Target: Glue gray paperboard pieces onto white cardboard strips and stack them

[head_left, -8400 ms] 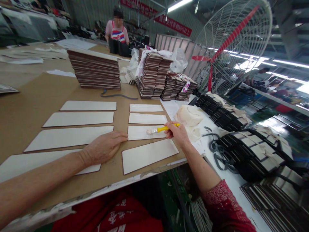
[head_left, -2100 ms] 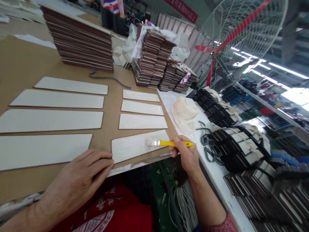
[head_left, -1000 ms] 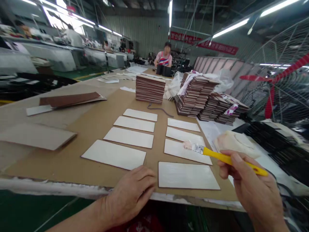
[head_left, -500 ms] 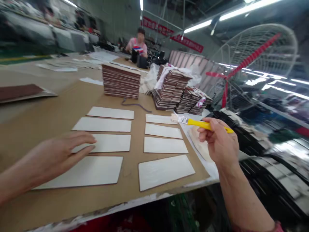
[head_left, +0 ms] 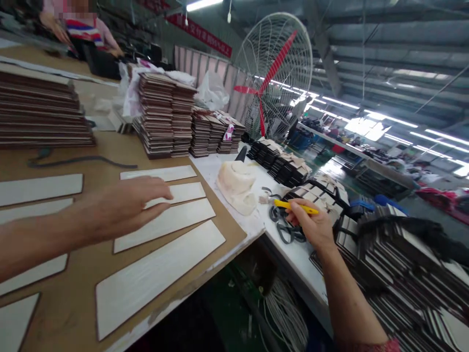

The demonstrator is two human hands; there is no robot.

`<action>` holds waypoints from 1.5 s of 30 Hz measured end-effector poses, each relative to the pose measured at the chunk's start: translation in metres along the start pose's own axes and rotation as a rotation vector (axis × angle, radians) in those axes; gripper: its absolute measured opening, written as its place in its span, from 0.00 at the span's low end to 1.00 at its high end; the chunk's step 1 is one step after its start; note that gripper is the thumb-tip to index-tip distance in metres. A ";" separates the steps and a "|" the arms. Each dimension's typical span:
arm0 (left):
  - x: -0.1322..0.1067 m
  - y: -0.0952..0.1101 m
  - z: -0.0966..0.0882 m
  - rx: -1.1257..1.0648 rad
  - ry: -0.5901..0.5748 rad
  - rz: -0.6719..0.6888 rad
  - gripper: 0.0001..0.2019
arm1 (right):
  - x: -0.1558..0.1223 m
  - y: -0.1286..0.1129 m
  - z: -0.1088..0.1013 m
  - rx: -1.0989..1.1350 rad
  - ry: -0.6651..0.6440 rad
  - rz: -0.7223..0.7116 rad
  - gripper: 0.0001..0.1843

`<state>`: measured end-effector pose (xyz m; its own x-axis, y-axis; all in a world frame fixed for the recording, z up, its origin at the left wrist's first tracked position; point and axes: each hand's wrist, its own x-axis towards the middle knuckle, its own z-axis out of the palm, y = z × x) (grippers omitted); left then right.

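My right hand [head_left: 311,222] is closed around the yellow handle of a paintbrush [head_left: 293,206]. Its bristles point left, above black straps [head_left: 287,230] and beside a cream-coated, rounded container [head_left: 237,185]. My left hand [head_left: 137,203] hovers over white rectangular panels, fingers stretched forward and holding nothing. Its fingertips overlap a panel [head_left: 188,192] in the second row; whether they touch it I cannot tell. Nearer me lie another panel [head_left: 176,220] and a larger one [head_left: 157,278] with a streaky, wet-looking surface. More panels [head_left: 44,189] lie at the left, partly hidden by my forearm.
Tall stacks of brown-edged boards [head_left: 157,115] stand at the back, with another stack [head_left: 40,110] at left. A large fan [head_left: 274,73] with red blades is behind. Black-edged stacks [head_left: 410,264] fill the right. Across the table a person [head_left: 82,32] works.
The view has swung right. My left hand has gone from the left column of panels to the right one. My right hand has carried the brush off the far right panel to beside the container.
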<state>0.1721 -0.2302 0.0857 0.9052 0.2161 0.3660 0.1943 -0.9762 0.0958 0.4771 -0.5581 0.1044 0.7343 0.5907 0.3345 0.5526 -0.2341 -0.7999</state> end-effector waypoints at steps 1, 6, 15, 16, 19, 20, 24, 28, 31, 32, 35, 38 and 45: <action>0.028 0.010 0.002 -0.003 -0.022 0.065 0.13 | 0.003 0.005 0.001 0.003 -0.049 -0.016 0.21; 0.139 0.041 0.027 0.029 -0.011 0.232 0.17 | 0.019 0.014 0.005 -0.121 -0.231 -0.247 0.14; 0.193 0.061 0.068 0.030 -0.082 0.327 0.17 | 0.039 0.022 0.026 -0.406 -0.437 -0.571 0.14; 0.193 0.061 0.069 0.042 -0.082 0.335 0.16 | 0.041 0.025 0.031 -0.447 -0.458 -0.575 0.15; 0.193 0.061 0.069 0.060 -0.059 0.353 0.13 | 0.045 0.032 0.042 -0.562 -0.532 -0.597 0.16; 0.193 0.062 0.069 0.058 -0.053 0.353 0.13 | 0.047 0.033 0.045 -0.601 -0.556 -0.614 0.17; 0.193 0.066 0.067 0.051 -0.051 0.329 0.12 | 0.052 0.029 0.053 -0.828 -0.609 -0.677 0.17; 0.192 0.069 0.066 0.057 -0.045 0.303 0.12 | 0.054 0.013 0.060 -0.978 -0.644 -0.688 0.16; 0.191 0.071 0.066 0.060 -0.047 0.292 0.12 | 0.057 0.002 0.065 -0.967 -0.656 -0.635 0.16; 0.191 0.072 0.065 0.060 -0.048 0.288 0.12 | 0.058 -0.001 0.066 -0.949 -0.648 -0.599 0.16; 0.191 0.073 0.064 0.060 -0.053 0.281 0.12 | 0.065 -0.001 0.062 -0.820 -0.596 -0.498 0.17; 0.191 0.074 0.064 0.061 -0.058 0.273 0.12 | 0.072 0.007 0.054 -0.574 -0.541 -0.390 0.16; 0.190 0.073 0.066 0.071 -0.047 0.275 0.12 | 0.064 0.035 0.070 -0.039 -0.267 0.018 0.19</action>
<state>0.3829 -0.2617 0.1011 0.9439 -0.0559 0.3256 -0.0360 -0.9971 -0.0667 0.5159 -0.4747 0.0632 0.6173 0.7675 0.1729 0.5591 -0.2734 -0.7827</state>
